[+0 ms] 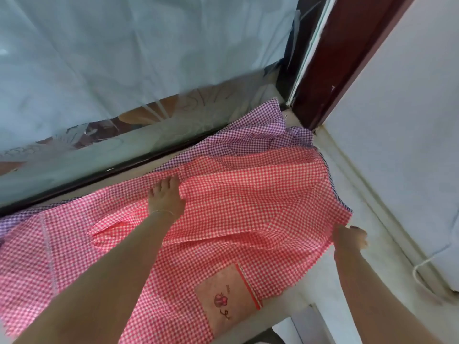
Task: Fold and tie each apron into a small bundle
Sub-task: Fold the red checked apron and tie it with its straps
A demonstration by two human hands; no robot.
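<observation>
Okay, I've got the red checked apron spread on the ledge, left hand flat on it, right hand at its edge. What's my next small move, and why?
Probably carry the edge your right hand pinches across toward your left hand, making the first fold. The red checked apron lies spread open, with your left hand pressing it flat as an anchor. The purple checked apron lies underneath, so lift only the red layer.

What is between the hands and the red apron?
Nothing visible. The left hand presses flat on the red checked apron, and the right hand grips its edge. A purple checked apron lies underneath.
</observation>
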